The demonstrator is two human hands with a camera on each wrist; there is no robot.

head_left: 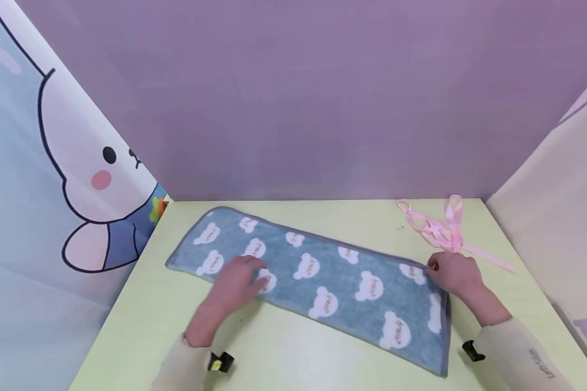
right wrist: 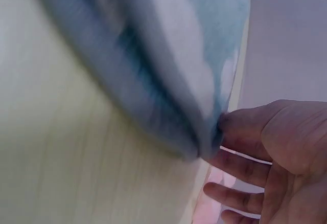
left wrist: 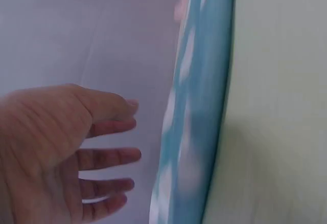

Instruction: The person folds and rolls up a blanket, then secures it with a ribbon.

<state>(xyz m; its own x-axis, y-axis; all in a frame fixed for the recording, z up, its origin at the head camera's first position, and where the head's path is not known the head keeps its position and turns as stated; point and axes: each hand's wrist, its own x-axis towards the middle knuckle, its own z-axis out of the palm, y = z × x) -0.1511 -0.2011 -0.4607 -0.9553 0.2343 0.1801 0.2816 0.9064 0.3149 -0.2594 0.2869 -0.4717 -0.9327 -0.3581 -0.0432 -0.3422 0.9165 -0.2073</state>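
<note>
Head view: where does the towel point(head_left: 318, 288) lie, and what are the hands doing?

It slants across the desk point(head_left: 283, 358), from about ten o'clock down to four. At nine o'clock from its middle, the left hand point(head_left: 237, 279) is loose, fingers apart and slightly bent, holding nothing; I can't tell whether it touches the cloth. Near three o'clock, the right hand point(head_left: 455, 271) pinches a corner between thumb and forefinger.

How far along is the work?

Partway, I'd judge. The towel is spread in a long strip and looks doubled over, since the right wrist view shows two hemmed layers meeting at the pinched corner. They gape there, so laying that end flat and even seems to be what's left.

Anything else around, or in the way?

A pink ribbon point(head_left: 442, 234) lies tangled just beyond the right hand, at its twelve o'clock. It might snag if that corner swings outward. A purple wall point(head_left: 323, 108) closes off twelve o'clock behind the desk, a rabbit curtain point(head_left: 93, 184) hangs towards ten, and a pale side panel point(head_left: 567, 190) stands towards two.
</note>
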